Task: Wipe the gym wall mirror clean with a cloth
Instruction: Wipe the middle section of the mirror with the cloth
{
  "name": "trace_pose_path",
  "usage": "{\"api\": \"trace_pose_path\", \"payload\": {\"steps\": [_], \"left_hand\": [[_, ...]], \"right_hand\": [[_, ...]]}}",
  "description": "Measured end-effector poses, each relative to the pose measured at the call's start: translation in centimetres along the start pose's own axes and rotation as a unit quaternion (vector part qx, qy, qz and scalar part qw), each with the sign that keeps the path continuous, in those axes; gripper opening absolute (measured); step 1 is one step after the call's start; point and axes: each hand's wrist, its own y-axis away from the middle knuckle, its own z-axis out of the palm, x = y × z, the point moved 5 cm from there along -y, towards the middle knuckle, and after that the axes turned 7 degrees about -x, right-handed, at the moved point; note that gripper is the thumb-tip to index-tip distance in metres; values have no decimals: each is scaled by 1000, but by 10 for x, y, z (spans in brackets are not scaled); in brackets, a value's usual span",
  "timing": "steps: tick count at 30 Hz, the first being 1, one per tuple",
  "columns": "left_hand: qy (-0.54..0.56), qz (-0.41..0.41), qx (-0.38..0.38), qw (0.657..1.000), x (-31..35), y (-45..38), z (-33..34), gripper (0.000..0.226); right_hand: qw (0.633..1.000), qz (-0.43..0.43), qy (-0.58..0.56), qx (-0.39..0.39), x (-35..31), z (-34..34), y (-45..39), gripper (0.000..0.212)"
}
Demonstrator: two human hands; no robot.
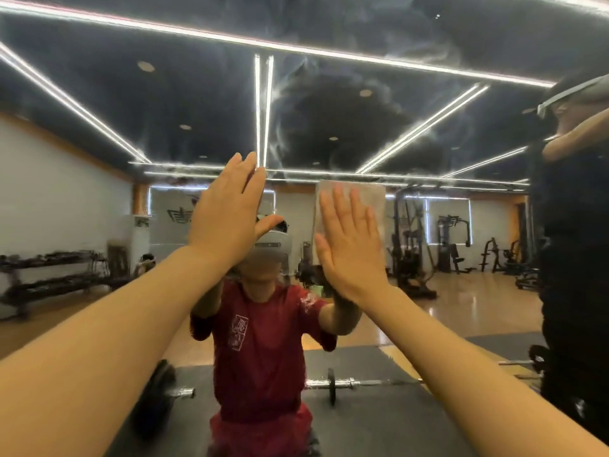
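The wall mirror fills the view and shows hazy swirled smears across its upper part. A pale grey cloth lies flat against the glass, and my right hand presses on it with straight, spread fingers. My left hand is raised to the left of the cloth, fingers straight and together, thumb out, its palm towards the glass; whether it touches I cannot tell. It holds nothing. My own reflection in a red shirt sits between my arms.
Reflected in the glass are a barbell on a dark mat, dumbbell racks at the left and weight machines at the right. A person in dark clothes stands at the far right edge with an arm raised.
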Motion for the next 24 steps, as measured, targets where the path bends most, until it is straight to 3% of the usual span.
{"api": "trace_pose_path", "payload": {"steps": [5,8,11,14,17,22,24], "left_hand": [[42,-10,-41,998,0,-3,-9,64],[70,-17,-6,997,12,6,-16,57],[65,69,24,995,43,25,-9,50],[17,163,21,986,67,34,3,48],[-14,183,-15,983,74,31,13,52],[-68,174,-26,982,84,20,24,48],[-62,164,-20,984,94,15,24,41]], "right_hand": [[994,-65,-86,-16,-12,-12,-6,57],[987,-63,-146,11,3,-31,-5,57],[983,-22,-179,30,9,-37,-7,74],[978,-46,-198,43,10,-41,-6,85],[965,-41,-259,17,17,-45,1,88],[974,32,-204,96,44,-52,21,78],[977,72,-178,89,56,-48,25,74]]}}
